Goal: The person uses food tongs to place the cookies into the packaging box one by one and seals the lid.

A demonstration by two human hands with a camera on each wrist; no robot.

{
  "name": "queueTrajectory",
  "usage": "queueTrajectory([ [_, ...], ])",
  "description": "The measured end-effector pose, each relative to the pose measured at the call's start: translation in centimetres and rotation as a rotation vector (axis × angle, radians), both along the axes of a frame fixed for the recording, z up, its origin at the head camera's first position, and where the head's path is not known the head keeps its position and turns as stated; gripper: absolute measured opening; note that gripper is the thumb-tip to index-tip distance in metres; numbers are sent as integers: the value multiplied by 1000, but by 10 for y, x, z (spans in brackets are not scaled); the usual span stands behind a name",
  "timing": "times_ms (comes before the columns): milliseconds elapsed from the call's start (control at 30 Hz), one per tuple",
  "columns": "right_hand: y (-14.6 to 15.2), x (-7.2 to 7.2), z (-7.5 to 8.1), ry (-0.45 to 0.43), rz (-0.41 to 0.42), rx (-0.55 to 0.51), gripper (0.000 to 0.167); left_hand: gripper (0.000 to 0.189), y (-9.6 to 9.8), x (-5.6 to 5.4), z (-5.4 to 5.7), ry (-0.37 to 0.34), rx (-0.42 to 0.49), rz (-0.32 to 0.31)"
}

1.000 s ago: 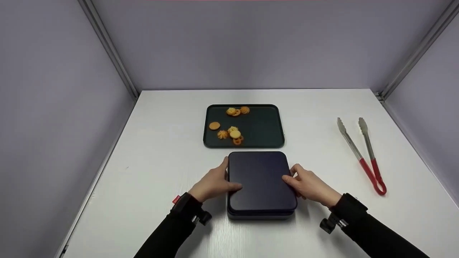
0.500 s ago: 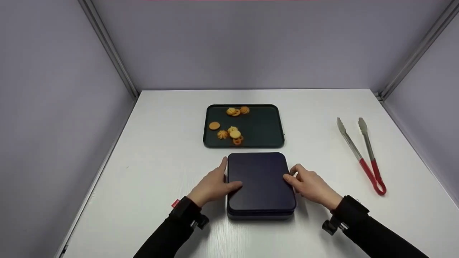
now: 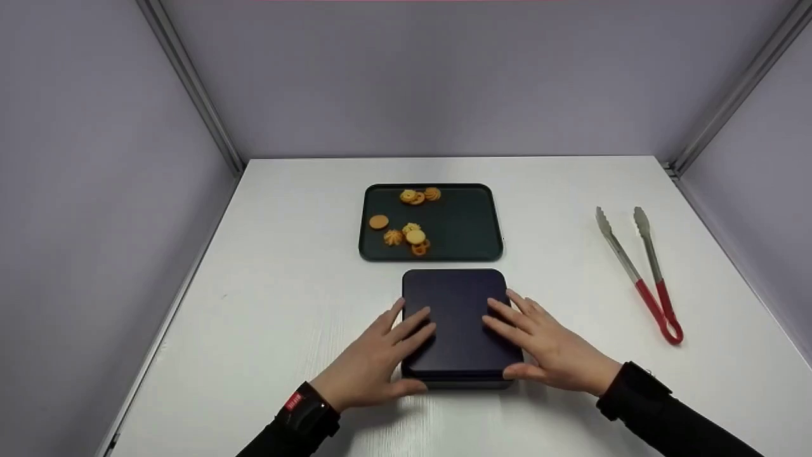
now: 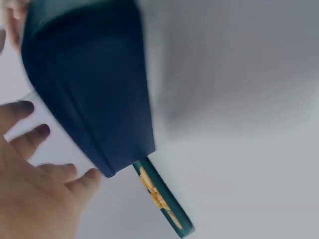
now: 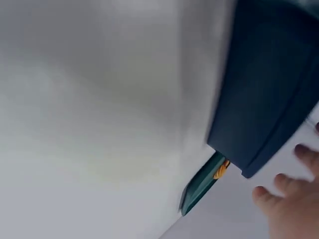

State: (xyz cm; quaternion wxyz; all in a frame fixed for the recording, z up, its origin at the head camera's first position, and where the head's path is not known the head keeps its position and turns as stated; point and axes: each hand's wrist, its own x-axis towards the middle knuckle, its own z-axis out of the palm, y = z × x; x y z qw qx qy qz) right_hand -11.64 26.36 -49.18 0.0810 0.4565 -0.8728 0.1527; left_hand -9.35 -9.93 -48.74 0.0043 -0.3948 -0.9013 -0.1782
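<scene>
A dark blue rectangular box [image 3: 458, 330] with a flat lid stands at the front middle of the table. My left hand [image 3: 374, 362] lies over its left side, fingers spread and pointing across the lid. From the other side, my right hand [image 3: 549, 346] spreads its fingers over the lid's right edge. Both thumbs are near the front corners. In the left wrist view, the box's side wall [image 4: 94, 94] shows beside the extended left fingers [image 4: 37, 134]. The right wrist view has the opposite wall [image 5: 264, 89], with right fingers [image 5: 286, 184] above the lid; contact is unclear there.
Behind the box lies a dark green tray [image 3: 466, 222] with several cookies [image 3: 415, 237] on its left half. Red-handled metal tongs [image 3: 660, 304] rest spread apart at the right. Grey panels [image 3: 406, 76] border the white table [image 3: 273, 254].
Both hands have let go of the lid's sides and moved onto its top, fingers now straight and spread. The lid sits slightly lower on the box than a second ago. Tray and tongs are unmoved.
</scene>
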Motion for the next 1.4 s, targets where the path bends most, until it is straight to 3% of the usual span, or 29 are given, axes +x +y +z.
queueTrajectory([
  [167, -2, 5, -8, 25, 78, 90, 89, 95, 1, 4, -13, 128, -69, -73],
  [333, -3, 7, -13, 101, 100, 89, 85, 80, 3, 5, -19, 261, -89, -80],
  [500, -3, 9, -15, 165, 139, 69, 75, 70, 3, 6, -21, 332, -90, -83],
  [867, -3, 8, -19, 282, 187, 39, 65, 64, 4, 6, -33, 561, 2, -113],
  [1133, -4, 7, -19, 316, 193, 61, 67, 59, 4, 7, -33, 575, 2, -116],
  [1400, -3, 8, -15, 309, 206, 73, 85, 73, -1, 9, -25, 559, -107, -134],
])
